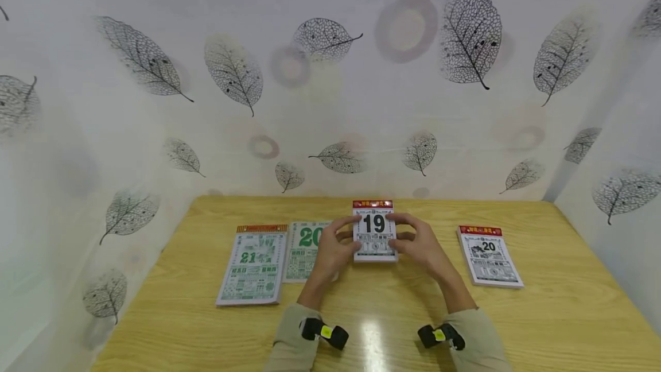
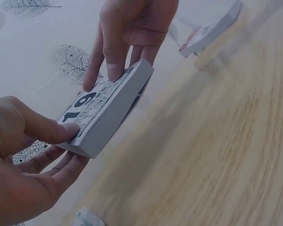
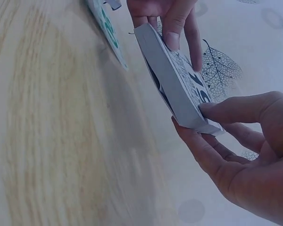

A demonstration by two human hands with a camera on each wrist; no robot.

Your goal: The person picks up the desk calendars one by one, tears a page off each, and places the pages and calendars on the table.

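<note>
Both hands hold a thick tear-off calendar [image 1: 374, 240] with a red header and a large black 19, in the middle of the head view. My left hand [image 1: 333, 248] grips its left edge, thumb on the front face and fingers behind. On the opposite edge, my right hand [image 1: 420, 244] pinches it the same way. In the left wrist view the calendar [image 2: 106, 110] is tilted and raised off the table. From the right wrist view, the lower edge of the calendar [image 3: 165, 77] shows a thick page block with a slight gap at the backing.
At the left lie a calendar pad [image 1: 253, 268] with a green 21 and a green-printed sheet [image 1: 302, 257] marked 20, partly behind the left hand. Another red-topped calendar [image 1: 488, 257] showing 20 lies at the right. The wooden table [image 1: 558, 326] meets a leaf-patterned wall covering [image 1: 361, 108].
</note>
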